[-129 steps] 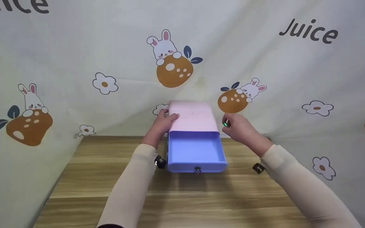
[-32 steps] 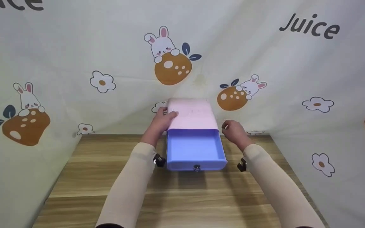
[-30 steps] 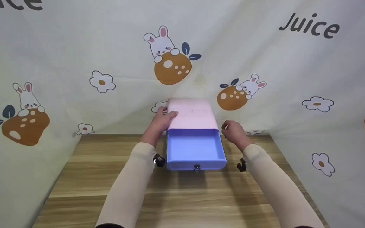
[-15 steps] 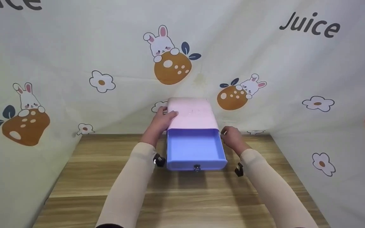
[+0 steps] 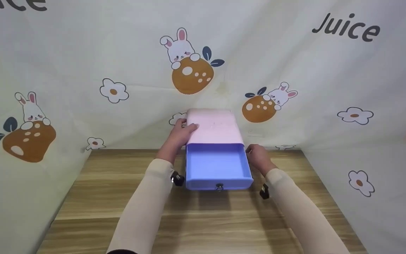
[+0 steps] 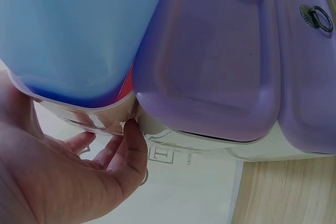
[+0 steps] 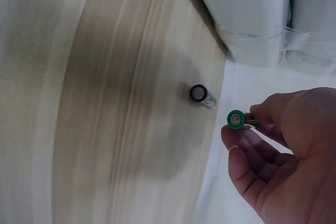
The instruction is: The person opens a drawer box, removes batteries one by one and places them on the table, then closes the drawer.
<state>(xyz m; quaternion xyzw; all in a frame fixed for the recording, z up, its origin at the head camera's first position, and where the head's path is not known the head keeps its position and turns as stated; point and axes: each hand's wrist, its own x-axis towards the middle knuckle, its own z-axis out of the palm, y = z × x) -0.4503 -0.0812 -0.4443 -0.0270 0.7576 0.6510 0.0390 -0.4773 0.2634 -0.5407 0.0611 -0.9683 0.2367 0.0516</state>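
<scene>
A small drawer cabinet [image 5: 213, 128] with a pink top stands at the table's back edge. Its blue top drawer [image 5: 203, 184] is pulled out, with nothing seen inside. My left hand [image 5: 180, 137] grips the cabinet's left side, thumb over the top; purple drawer fronts [image 6: 210, 61] with ring pulls sit below the blue one. Low on the cabinet's right is my right hand [image 5: 258, 156]. In the right wrist view it pinches a green-ended battery [image 7: 235, 119] between thumb and fingers. A second battery [image 7: 201, 96], dark-ended, stands on the tabletop close by.
The wood-grain table [image 5: 125, 211] extends in front of the cabinet. Behind and beside it hangs a pale cloth [image 5: 136, 53] printed with rabbits, fruit and flowers. Clear tape [image 7: 252, 35] runs across the cabinet's side.
My right hand has come down and slightly inward beside the cabinet, from near its top to near the tabletop. The left hand and the pulled-out drawer stay as they were.
</scene>
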